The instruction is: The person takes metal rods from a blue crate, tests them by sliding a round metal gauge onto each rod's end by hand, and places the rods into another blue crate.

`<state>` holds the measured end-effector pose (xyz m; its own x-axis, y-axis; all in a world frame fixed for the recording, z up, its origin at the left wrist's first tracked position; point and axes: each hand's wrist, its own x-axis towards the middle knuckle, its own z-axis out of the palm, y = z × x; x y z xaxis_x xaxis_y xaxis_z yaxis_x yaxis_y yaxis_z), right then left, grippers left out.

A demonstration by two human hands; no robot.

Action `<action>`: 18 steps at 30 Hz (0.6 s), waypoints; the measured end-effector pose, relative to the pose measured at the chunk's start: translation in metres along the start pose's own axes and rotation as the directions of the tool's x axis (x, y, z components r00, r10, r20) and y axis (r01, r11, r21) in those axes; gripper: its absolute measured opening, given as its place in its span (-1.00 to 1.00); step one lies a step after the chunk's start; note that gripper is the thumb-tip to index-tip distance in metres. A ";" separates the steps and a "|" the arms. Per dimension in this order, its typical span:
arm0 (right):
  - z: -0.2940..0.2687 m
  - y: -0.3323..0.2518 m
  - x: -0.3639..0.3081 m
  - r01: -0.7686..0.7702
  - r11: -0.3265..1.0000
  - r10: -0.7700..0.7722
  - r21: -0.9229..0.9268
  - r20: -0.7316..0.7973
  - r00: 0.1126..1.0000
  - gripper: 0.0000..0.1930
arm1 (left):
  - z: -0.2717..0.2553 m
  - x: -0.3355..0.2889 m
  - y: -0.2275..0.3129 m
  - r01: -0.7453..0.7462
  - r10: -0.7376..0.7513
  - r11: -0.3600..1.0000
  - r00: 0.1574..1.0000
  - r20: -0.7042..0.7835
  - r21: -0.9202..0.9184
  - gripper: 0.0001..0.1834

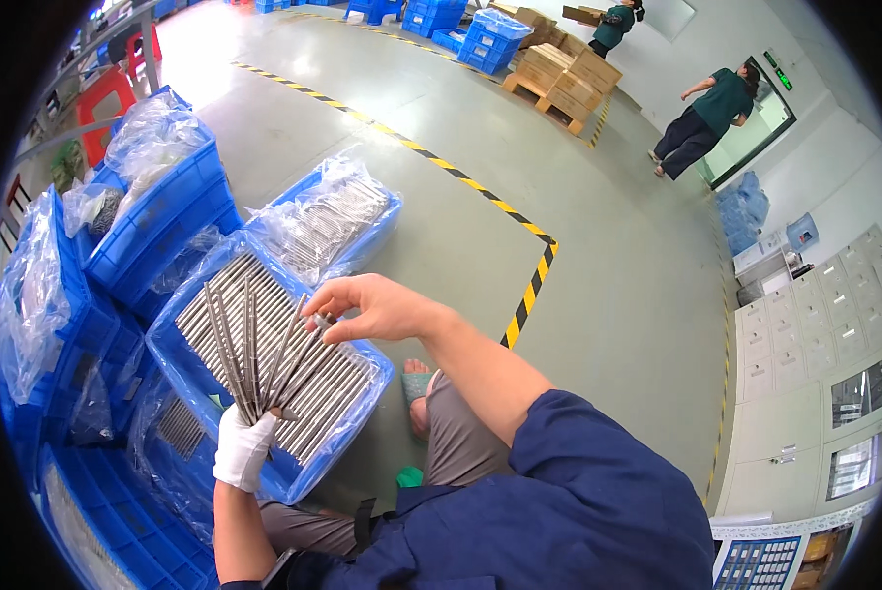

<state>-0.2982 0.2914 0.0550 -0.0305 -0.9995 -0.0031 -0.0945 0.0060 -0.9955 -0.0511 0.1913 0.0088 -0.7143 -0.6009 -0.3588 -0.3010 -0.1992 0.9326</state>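
My left hand (243, 447), in a white glove, is closed around the lower ends of several slim metal rods (251, 344), which fan out upward. To their right, my bare right hand (372, 307) pinches the upper end of a rod in the same bundle with thumb and fingers; its exact tip is partly hidden. Both hands are over a blue plastic crate (308, 485) lined with clear film. Inside it, similar metal rods (337, 403) lie side by side in rows.
Another film-lined crate of rods (337, 221) stands just beyond. Stacked blue crates (165, 221) with plastic bags crowd the left side. Black-and-yellow tape (431, 157) crosses the grey floor. Cartons on a pallet (564, 84) and two people are farther off; pale cabinets (805, 344) line the right.
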 end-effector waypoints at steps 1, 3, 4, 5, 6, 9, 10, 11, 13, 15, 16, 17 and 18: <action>-0.001 0.000 -0.001 0.024 0.999 -0.024 0.023 -0.004 1.000 -0.65 | -0.001 -0.001 0.000 0.009 -0.009 1.000 1.000 -0.001 0.006 -0.89; 0.011 0.001 0.001 0.010 0.997 -0.011 0.076 0.017 1.000 -0.65 | -0.003 -0.003 -0.001 0.024 -0.024 1.000 1.000 -0.011 0.015 -0.89; 0.017 0.003 0.002 -0.008 0.992 0.003 0.128 0.038 0.999 -0.65 | -0.005 -0.005 -0.003 0.011 -0.011 1.000 1.000 -0.009 0.014 -0.89; 0.020 0.005 0.005 0.006 0.994 -0.011 0.112 0.043 0.999 -0.65 | -0.007 -0.007 -0.006 0.004 -0.004 1.000 1.000 -0.008 0.012 -0.88; 0.019 0.008 0.008 0.029 0.996 -0.033 0.090 0.050 0.998 -0.65 | -0.007 -0.007 -0.005 0.051 -0.047 0.996 0.998 -0.046 0.074 -0.86; 0.010 0.017 0.012 0.099 0.995 -0.098 -0.011 0.058 0.993 -0.67 | -0.005 0.003 -0.006 0.068 -0.045 0.972 0.993 -0.107 0.225 -0.80; 0.004 0.011 0.007 0.065 0.996 -0.068 0.055 0.051 0.996 -0.68 | -0.002 0.003 0.003 -0.016 0.046 0.952 0.995 -0.090 0.306 -0.79; -0.003 -0.002 0.001 0.008 0.998 -0.009 0.061 0.022 1.000 -0.68 | -0.001 0.006 0.006 -0.018 0.054 0.930 0.995 -0.088 0.368 -0.78; -0.026 -0.006 -0.008 0.051 0.991 -0.038 0.120 -0.108 0.993 -0.70 | 0.001 0.001 0.019 -0.014 0.022 0.957 1.000 -0.022 0.291 -0.84; -0.027 0.000 0.001 0.091 0.979 -0.063 0.181 -0.153 0.986 -0.70 | -0.003 -0.002 0.006 -0.131 0.131 0.971 0.991 0.017 0.201 -0.88; -0.021 0.004 0.007 0.001 0.977 0.033 0.215 -0.152 0.988 -0.69 | -0.005 -0.004 0.004 -0.142 0.143 0.962 0.990 0.015 0.231 -0.89; -0.016 0.007 0.010 -0.091 0.965 0.132 0.247 -0.156 0.979 -0.68 | -0.005 -0.006 0.002 -0.155 0.154 0.953 0.988 0.026 0.260 -0.90; -0.013 0.010 0.013 -0.105 0.965 0.131 0.242 -0.093 0.987 -0.68 | -0.003 -0.007 0.002 -0.144 0.147 0.952 0.989 0.008 0.272 -0.90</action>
<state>-0.3126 0.2793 0.0462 -0.1353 -0.9830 -0.1242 0.1529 0.1031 -0.9828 -0.0448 0.1929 0.0130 -0.7555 -0.6178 -0.2180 -0.3556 0.1072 0.9284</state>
